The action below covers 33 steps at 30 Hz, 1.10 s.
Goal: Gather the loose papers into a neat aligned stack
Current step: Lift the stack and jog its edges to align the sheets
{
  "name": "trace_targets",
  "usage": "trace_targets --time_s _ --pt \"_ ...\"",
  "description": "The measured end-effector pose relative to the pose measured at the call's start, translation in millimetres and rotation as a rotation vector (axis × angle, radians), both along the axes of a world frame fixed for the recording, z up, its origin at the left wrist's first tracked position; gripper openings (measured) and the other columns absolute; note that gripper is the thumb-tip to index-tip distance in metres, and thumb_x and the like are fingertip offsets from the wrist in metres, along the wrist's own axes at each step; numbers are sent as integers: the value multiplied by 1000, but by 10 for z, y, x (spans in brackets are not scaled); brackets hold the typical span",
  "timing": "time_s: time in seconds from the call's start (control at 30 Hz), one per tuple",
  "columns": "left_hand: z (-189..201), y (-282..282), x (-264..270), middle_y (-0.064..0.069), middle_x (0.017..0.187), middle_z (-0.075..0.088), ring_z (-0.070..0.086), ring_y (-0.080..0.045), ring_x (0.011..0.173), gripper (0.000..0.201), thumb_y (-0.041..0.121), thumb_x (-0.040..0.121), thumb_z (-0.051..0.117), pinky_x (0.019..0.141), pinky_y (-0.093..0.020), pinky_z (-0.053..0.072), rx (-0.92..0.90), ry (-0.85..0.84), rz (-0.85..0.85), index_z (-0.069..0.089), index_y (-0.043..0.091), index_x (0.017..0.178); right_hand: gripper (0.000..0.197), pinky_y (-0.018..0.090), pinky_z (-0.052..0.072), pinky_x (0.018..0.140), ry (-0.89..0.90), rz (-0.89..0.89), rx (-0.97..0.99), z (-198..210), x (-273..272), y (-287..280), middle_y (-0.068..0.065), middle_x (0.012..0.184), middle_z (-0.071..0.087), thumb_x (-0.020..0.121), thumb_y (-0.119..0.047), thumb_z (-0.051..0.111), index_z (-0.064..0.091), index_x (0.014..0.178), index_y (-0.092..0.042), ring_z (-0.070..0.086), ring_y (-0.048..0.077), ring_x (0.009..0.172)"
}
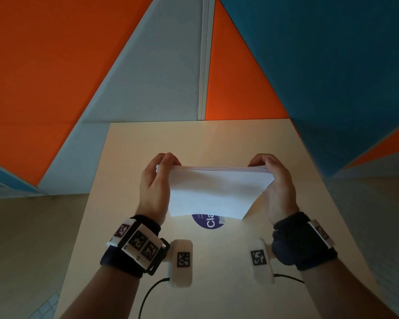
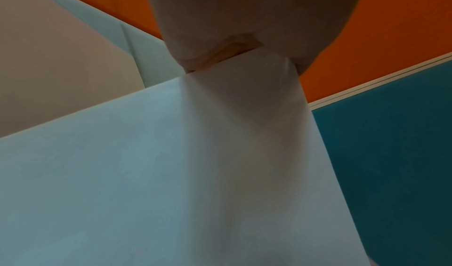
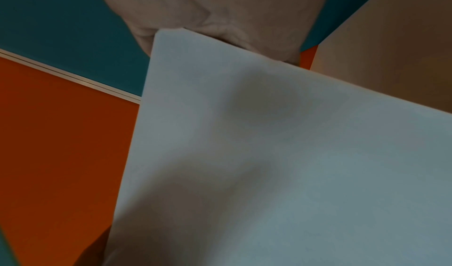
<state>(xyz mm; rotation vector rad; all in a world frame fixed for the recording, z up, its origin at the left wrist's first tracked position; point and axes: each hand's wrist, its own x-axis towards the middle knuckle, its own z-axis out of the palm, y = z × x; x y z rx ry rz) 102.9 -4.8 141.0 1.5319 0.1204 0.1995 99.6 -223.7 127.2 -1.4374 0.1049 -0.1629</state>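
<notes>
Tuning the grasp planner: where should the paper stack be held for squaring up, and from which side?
By its two short side edges, one hand from each side. The paper stack is held upright over the table, left hand and right hand curled round opposite edges near the top. That probably leaves the bottom edge free to tap.

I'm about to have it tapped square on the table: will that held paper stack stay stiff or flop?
Probably floppy: the paper stack bows between the left hand and right hand, which grip its ends. Likely light, since fingertip grips carry it clear of the table. Sheets may slide; edges at the left end look slightly uneven.
</notes>
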Motion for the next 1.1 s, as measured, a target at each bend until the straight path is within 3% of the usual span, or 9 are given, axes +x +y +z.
trace_targets --time_s 0.17,0.23,0.3,0.4,0.57,0.73,0.83,0.9,1.1 --pt "2 -9 21 4 63 55 53 -4 56 40 22 104 38 51 -14 41 -22 16 30 57 3 76 45 23 48 63 28 -5 92 -7 -22 -18 -4 78 63 97 -45 32 60 86 -12 62 9 71" --pt "-5 -19 24 7 60 56 54 -4 55 41 24 104 38 51 -14 41 -35 18 35 58 5 74 47 22 49 66 -23 40 117 -18 -30 -42 -1 82 63 89 -56 44 60 89 -11 62 13 76" --pt "-4 -29 21 8 58 56 54 -4 54 42 24 104 37 50 -14 41 -35 16 33 57 5 73 37 28 49 72 -56 85 -4 -46 -33 -81 2 89 64 74 -46 67 62 92 -13 62 19 84" --pt "-15 -10 26 9 58 57 54 -4 55 42 26 104 38 50 -14 41 -32 9 30 58 7 72 33 27 54 74 -27 140 -134 -56 -65 -153 -2 92 72 65 -30 76 67 94 -18 68 17 88" --pt "-23 14 55 10 59 58 54 -3 56 42 27 104 38 51 -13 40 -5 -13 -2 58 8 72 19 14 52 74 2 191 -195 38 -88 -300 -10 89 78 87 1 66 71 99 -13 71 4 86" --pt "-148 170 61 13 79 65 59 -5 72 31 44 87 53 63 -14 45 101 -111 -186 63 14 85 20 14 51 78 -11 200 -264 66 -69 -369 -13 92 78 86 -3 63 73 101 -12 72 4 90" --pt "-258 295 69 16 94 73 67 -3 86 34 22 69 81 72 -17 52 117 48 -335 68 27 100 22 12 50 78 -23 201 -261 59 -67 -365 -15 90 77 88 0 62 72 101 -14 71 1 89" --pt "-328 325 72 14 94 76 71 -3 87 41 2 72 82 79 -23 55 143 164 -341 70 30 100 20 12 51 77 -26 200 -256 59 -66 -353 -16 89 77 87 -2 62 72 99 -15 71 1 88" --pt "-499 352 102 8 94 77 72 -12 94 36 7 75 81 95 -41 54 216 313 -342 76 42 80 14 16 54 73 17 177 -217 -8 -32 -324 -9 85 78 82 -4 69 73 92 -13 72 5 82"
